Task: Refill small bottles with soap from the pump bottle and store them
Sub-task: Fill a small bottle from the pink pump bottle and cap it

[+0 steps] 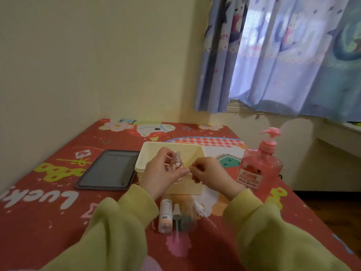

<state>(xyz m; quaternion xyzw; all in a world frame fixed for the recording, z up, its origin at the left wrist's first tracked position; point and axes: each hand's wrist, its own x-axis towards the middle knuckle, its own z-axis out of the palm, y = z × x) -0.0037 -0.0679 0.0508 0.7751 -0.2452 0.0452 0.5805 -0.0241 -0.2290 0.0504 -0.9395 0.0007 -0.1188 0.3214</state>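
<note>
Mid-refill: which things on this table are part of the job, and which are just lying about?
Job: small clear bottle, held by the left hand; right hand beside it; pink pump bottle; cream box; small bottles lying nearest the camera.
Lying about: dark tablet; curtain.

Pump bottle (260,167): translucent pink, pink pump, pink-and-white label. Bench cloth (58,212): red, cartoon print, white and yellow lettering, red-white check patch. Box (148,151): cream. Tray (109,169): dark grey. Sleeves (121,222): yellow-green. Curtain (283,55): lilac-blue, stars, cartoon bears. Held bottle (175,162): clear.
</note>
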